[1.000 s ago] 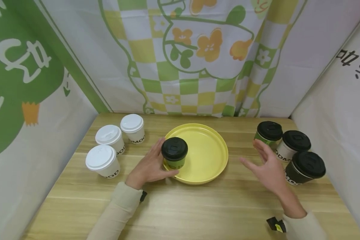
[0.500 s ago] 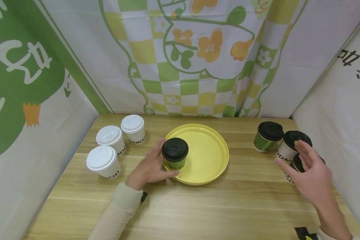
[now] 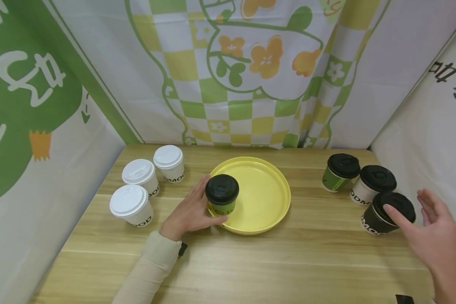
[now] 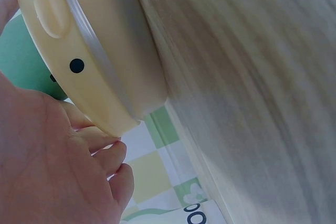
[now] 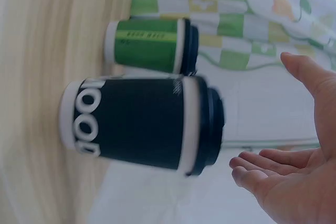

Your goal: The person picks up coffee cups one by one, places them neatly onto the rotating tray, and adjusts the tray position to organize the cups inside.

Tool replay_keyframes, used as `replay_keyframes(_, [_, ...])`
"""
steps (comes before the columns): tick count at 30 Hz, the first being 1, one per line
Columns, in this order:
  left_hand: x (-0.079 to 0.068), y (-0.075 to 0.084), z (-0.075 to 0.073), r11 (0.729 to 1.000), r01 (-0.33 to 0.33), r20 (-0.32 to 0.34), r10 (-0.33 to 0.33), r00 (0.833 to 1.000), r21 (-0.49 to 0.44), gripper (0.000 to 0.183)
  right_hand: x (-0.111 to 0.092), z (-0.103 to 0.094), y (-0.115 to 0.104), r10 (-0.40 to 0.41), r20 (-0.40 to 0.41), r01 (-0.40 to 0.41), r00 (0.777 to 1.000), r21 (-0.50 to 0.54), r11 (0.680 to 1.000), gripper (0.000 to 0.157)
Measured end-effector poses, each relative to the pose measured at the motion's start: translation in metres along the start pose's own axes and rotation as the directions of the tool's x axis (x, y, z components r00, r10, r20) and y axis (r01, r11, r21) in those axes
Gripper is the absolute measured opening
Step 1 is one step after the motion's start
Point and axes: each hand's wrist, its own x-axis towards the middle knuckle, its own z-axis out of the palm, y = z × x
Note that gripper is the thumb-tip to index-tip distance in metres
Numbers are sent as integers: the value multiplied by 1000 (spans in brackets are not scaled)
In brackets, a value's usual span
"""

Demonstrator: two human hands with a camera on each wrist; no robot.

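Observation:
My left hand (image 3: 191,207) grips a small green paper cup (image 3: 223,207) with a black lid, over the left side of a round yellow plate (image 3: 266,221). The left wrist view shows part of the green cup (image 4: 21,51) behind the plate's rim (image 4: 94,93), with the fingers close to that rim. My right hand (image 3: 435,234) stands open with its thumb and fingers spread, just right of a black paper cup (image 3: 378,217). In the right wrist view, that black cup (image 5: 142,121) stands upright on the table, and the hand (image 5: 299,182) is near its lid.
A white cup with a black lid (image 3: 376,179) and another green cup (image 3: 336,179) stand behind the black one. Three white-lidded cups (image 3: 137,215) are grouped at the left. Fabric walls (image 3: 251,114) border the wooden table (image 3: 251,270) behind and on both sides.
My right hand has moved right, from in front of the green cup, past the other lidded cups, to the far side of the black one. The left hand and its cup stay put.

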Motion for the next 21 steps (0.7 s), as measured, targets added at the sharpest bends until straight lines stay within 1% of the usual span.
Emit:
replay_keyframes(3, [0, 0, 0, 1000, 1, 1, -1, 1000, 2, 118, 3, -2, 9, 43, 2, -43, 999, -8, 999, 104])
replay_keyframes(12, [0, 0, 0, 1000, -6, -7, 6, 1000, 2, 118, 3, 0, 35, 68, 24, -67, 997, -46, 997, 106])
replay_keyframes(16, [0, 0, 0, 1000, -1, -1, 1, 1000, -1, 118, 3, 4, 44, 102, 58, -99, 993, -53, 994, 109])
replay_keyframes(21, [0, 2, -1, 1000, 6, 3, -6, 1000, -6, 118, 7, 10, 50, 141, 90, -134, 986, -75, 988, 108])
